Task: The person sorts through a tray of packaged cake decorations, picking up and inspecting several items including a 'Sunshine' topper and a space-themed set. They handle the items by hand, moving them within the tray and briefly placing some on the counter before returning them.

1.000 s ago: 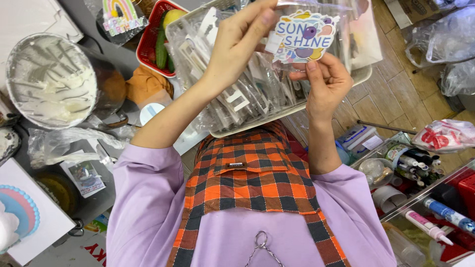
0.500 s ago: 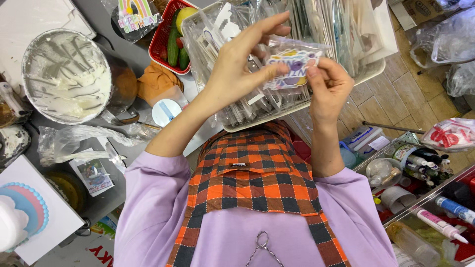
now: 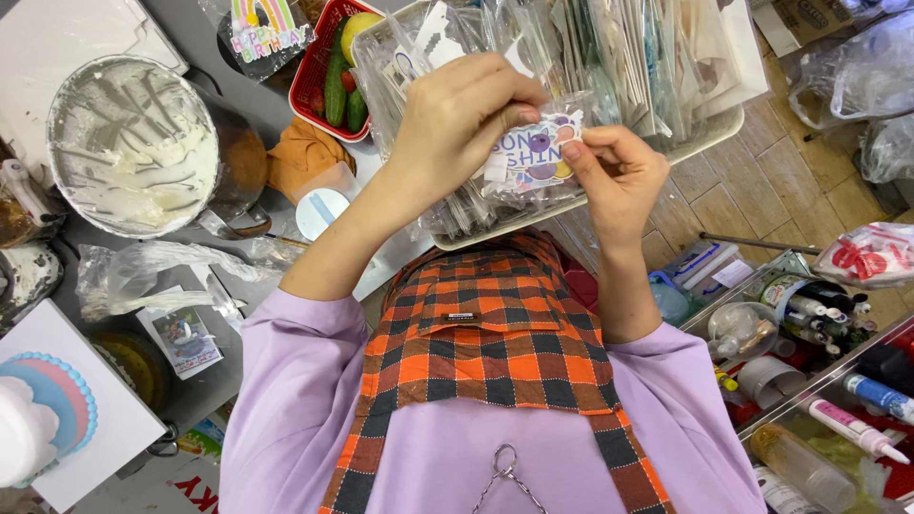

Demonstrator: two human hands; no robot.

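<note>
Both my hands hold a small clear plastic packet (image 3: 529,158) with a colourful cut-out card inside, just above the near edge of a white tray (image 3: 725,128). My left hand (image 3: 461,122) pinches the packet's upper left edge between thumb and fingers. My right hand (image 3: 621,175) grips its right side with thumb and forefinger. The tray is crammed with several more clear packets (image 3: 609,59) standing on edge.
A metal bowl smeared with white cream (image 3: 131,143) sits at the left. A red basket of cucumbers (image 3: 328,69) is beside the tray. A blue and pink cake on a white board (image 3: 46,405) is at bottom left. A shelf of tubes and bottles (image 3: 830,381) stands at the right.
The packet has come down from above the tray towards my chest. My fingers have shifted along its top edge, and the plastic is now crumpled.
</note>
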